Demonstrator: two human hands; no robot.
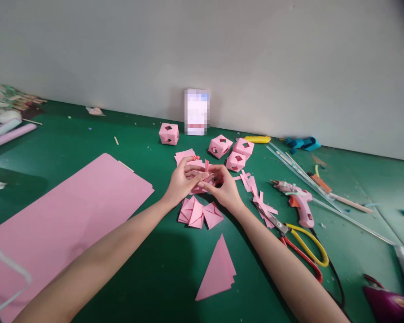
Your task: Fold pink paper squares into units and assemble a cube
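Both hands meet near the middle of the green table, fingers closed around a small folded pink paper piece [207, 165] that sticks up between them. My left hand [185, 178] pinches it from the left, my right hand [224, 185] from the right. The fingers hide much of it. Pink folded paper [185, 156] lies just behind the hands. Nearer to me are folded pink squares [195, 214], and below them a stack of pink triangles [218, 273]. Several pink paper balls with diamond-shaped holes [169, 134] stand farther back.
A large pink sheet [74, 215] covers the left. To the right are pink strips [249, 181], scissors [283, 228], a pink glue gun [299, 199] with its cord, clear sticks [303, 172] and a yellow cutter [257, 139]. A blurred phone [197, 112] leans on the wall.
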